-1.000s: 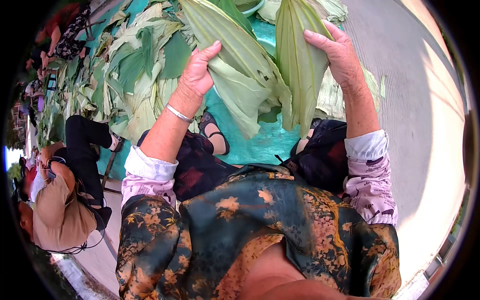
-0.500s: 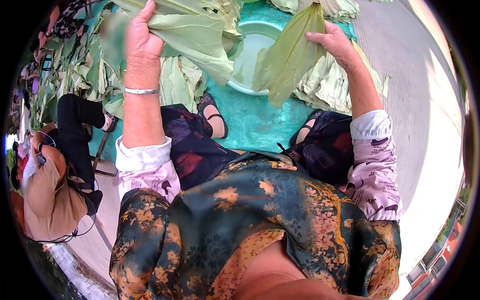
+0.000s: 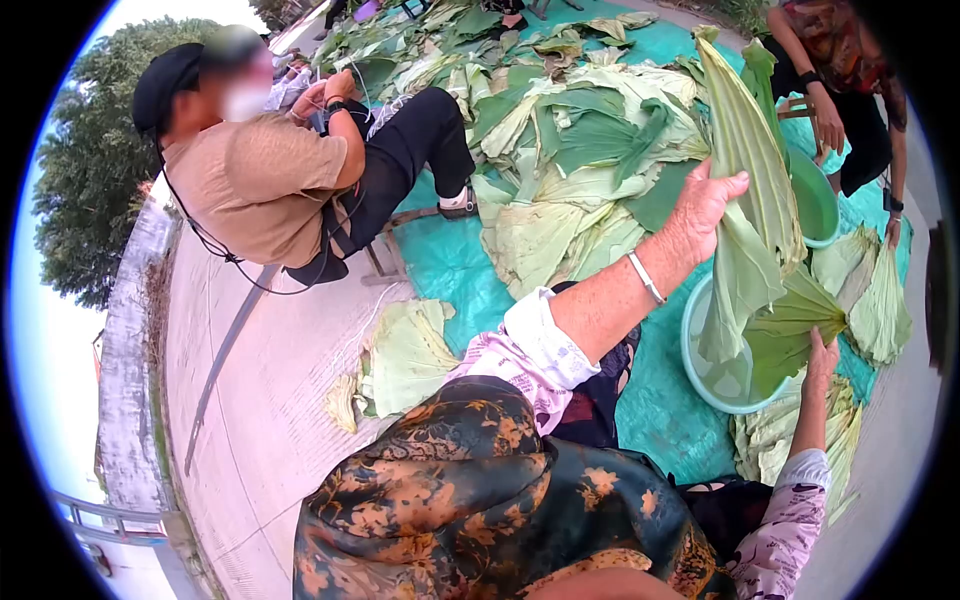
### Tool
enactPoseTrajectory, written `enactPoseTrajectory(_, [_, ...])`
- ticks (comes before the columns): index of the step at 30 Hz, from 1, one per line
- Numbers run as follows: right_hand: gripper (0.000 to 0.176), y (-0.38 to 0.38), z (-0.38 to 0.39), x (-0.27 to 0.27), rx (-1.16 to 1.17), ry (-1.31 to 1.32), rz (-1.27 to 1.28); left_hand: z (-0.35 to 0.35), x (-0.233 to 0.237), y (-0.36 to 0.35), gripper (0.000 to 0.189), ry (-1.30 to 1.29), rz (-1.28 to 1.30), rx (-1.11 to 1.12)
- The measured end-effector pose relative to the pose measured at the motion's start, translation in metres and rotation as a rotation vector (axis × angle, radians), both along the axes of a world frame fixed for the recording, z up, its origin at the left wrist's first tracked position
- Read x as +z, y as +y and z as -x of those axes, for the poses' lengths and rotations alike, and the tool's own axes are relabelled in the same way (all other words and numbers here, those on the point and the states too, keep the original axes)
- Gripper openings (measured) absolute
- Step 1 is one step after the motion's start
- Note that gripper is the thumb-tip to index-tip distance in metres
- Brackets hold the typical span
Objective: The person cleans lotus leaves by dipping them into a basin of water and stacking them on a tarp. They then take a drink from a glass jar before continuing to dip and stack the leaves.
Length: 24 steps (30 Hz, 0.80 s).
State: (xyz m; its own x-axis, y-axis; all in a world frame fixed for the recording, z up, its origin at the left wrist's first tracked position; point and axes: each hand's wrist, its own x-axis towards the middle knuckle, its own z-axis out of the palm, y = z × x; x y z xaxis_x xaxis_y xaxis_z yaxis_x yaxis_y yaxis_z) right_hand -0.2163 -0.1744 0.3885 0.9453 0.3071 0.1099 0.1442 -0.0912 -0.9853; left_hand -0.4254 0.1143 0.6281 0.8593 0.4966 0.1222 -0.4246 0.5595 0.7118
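My left hand [image 3: 705, 208] grips a long, folded pale-green lotus leaf [image 3: 748, 150], which stands up above it and hangs down below. Part of the fingers is hidden behind the leaf. Lower right, my right hand [image 3: 822, 358] pinches a darker green lotus leaf [image 3: 785, 330] near its gathered stem end. Both leaves hang over a light-blue basin [image 3: 690, 352] with water in it, covering part of its rim. Beside the right hand, a stack of pale folded leaves [image 3: 770, 440] lies at the basin's near side.
A wide heap of lotus leaves [image 3: 570, 200] covers the teal sheet [image 3: 450, 265]. To the left a seated person [image 3: 265, 180] in a tan shirt handles something thin. Another person [image 3: 835, 60] at upper right is near a green tub [image 3: 815, 200] and holds leaves [image 3: 882, 310].
The view has swung left, bringing the seated person and the heap further into sight. Both hands keep hold of their leaves; the left leaf now stands more upright.
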Motion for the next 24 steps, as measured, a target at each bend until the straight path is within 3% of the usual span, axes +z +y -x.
enactPoseTrajectory(3, [0.031,0.016,-0.01,-0.05,0.017,0.12,-0.079,-0.005,-0.002,0.002,0.039,0.022,0.042,-0.035])
enactPoseTrajectory(6, [0.048,0.027,-0.007,-0.087,-0.14,0.35,0.281,-0.016,-0.011,0.003,0.048,0.075,0.058,0.03])
enactPoseTrajectory(9, [0.059,0.035,0.006,-0.117,-0.194,0.453,0.312,-0.022,-0.015,0.006,0.057,0.104,0.101,0.053])
enactPoseTrajectory(12, [0.054,0.014,-0.02,-0.202,-0.1,0.093,0.35,-0.021,-0.007,0.005,0.056,0.071,0.12,0.017])
enactPoseTrajectory(16, [0.041,0.006,0.022,-0.14,-0.084,-0.126,0.886,-0.033,-0.02,-0.001,0.056,0.073,0.091,0.002])
enactPoseTrajectory(19, [0.038,0.01,0.044,-0.104,-0.08,-0.155,0.587,-0.036,-0.023,0.0,0.059,0.107,0.084,0.041])
enactPoseTrajectory(22, [0.035,0.008,0.048,-0.091,-0.085,-0.072,0.89,-0.036,-0.021,-0.004,0.063,0.15,0.098,0.088])
enactPoseTrajectory(24, [0.032,0.007,0.05,-0.102,-0.024,-0.132,0.827,-0.035,-0.022,-0.004,0.065,0.112,0.103,0.045])
